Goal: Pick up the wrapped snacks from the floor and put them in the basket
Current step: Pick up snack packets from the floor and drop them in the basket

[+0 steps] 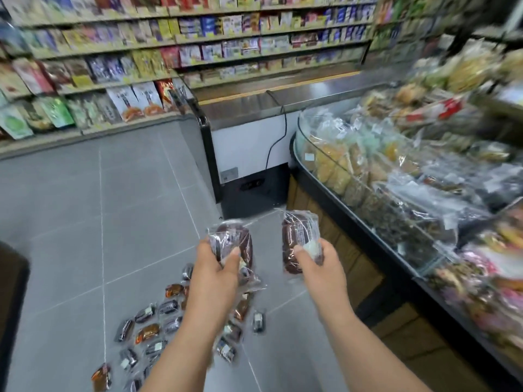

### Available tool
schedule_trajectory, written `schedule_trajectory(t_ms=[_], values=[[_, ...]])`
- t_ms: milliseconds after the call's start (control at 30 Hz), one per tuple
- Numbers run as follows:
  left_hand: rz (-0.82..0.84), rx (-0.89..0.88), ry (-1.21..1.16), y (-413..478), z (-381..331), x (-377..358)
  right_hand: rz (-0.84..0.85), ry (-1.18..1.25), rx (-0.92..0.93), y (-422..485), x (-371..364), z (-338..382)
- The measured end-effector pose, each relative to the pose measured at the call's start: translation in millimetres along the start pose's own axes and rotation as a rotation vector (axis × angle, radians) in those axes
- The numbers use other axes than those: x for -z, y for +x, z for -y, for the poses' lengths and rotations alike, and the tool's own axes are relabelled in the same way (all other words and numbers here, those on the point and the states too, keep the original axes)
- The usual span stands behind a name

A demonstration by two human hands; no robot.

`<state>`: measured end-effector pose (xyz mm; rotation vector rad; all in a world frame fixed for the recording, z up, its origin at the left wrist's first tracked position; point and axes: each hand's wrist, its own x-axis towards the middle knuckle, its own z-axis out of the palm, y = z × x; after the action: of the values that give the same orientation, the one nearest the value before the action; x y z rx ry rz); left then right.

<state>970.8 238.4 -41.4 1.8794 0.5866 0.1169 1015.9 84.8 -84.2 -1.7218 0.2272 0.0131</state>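
Note:
My left hand [216, 267] grips a dark red snack in clear wrap [233, 239], thumb on top, raised above the floor. My right hand [319, 264] holds a second dark wrapped snack [298, 236] upright, thumb pressed on its lower end. Several more wrapped snacks, dark and orange [150, 329], lie scattered on the grey tile floor below my forearms. No basket can be made out; a dark object [11, 284] sits at the left edge, unclear what it is.
A curved display counter [353, 193] piled with bagged goods runs along the right. A chest freezer [249, 142] with a black cable stands ahead. Shelves of packaged food [113, 66] line the back and left. Grey floor [85, 207] stretches left of the snacks.

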Motion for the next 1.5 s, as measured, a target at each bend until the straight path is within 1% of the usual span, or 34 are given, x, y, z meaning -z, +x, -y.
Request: schedule_trajectory(t_ms=[133, 233, 367, 533, 667, 800, 1000, 1100, 1167, 1333, 1500], values=[[0.089, -0.070, 0.040, -9, -12, 17, -0.071, 0.025, -0.016, -24, 4, 17], [0.231, -0.100, 0.033, -18, -11, 29, -0.121, 0.077, -0.013, -58, 8, 20], [0.409, -0.166, 0.060, -37, -5, 32, -0.193, 0.084, -0.035, -104, 20, 12], [0.540, -0.259, 0.124, -69, -8, 7, -0.369, 0.128, -0.096, -154, 57, -6], [0.725, -0.362, 0.174, -109, -16, -31, -0.584, 0.196, -0.142, -196, 102, -16], [0.851, -0.431, 0.181, -156, -21, -74, -0.776, 0.233, -0.158, -242, 149, -29], [1.040, -0.559, 0.227, -264, -28, -131, -1.060, 0.319, -0.162, -331, 232, -52], [1.163, -0.582, 0.245, -333, -29, -154, -1.184, 0.379, -0.163, -388, 273, -63], [1.239, -0.599, 0.251, -382, -25, -166, -1.257, 0.367, -0.194, -428, 300, -73], [1.385, -0.642, 0.282, -505, -10, -193, -1.382, 0.331, -0.257, -529, 362, -101], [1.454, -0.682, 0.331, -612, 8, -215, -1.467, 0.309, -0.259, -616, 414, -121]])
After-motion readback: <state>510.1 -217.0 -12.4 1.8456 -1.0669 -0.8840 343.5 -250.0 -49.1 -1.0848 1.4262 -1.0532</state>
